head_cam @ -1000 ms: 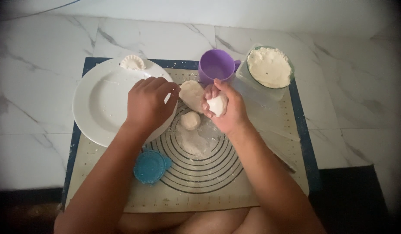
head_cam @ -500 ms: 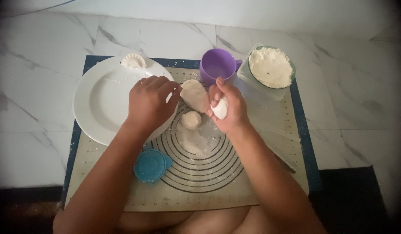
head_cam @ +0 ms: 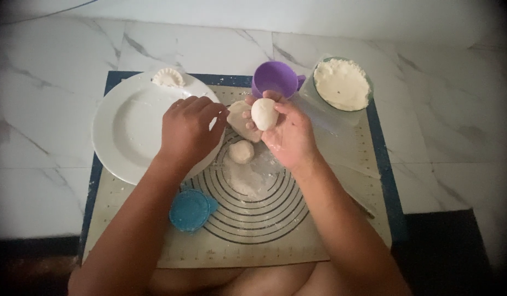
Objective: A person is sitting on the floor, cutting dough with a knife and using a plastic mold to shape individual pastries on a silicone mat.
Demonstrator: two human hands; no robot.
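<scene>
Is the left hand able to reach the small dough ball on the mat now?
Probably yes: the left hand is empty, and the small dough ball lies uncovered on the mat just beside it, nothing between them.

There is one view only, from a camera on the person's head, looking steeply down and forward at the mat from close above. The mat sits centred in the frame, its far edge toward the top. Both forearms enter from the bottom edge, nearest the lens. Marble counter surrounds the mat on three sides.
</scene>
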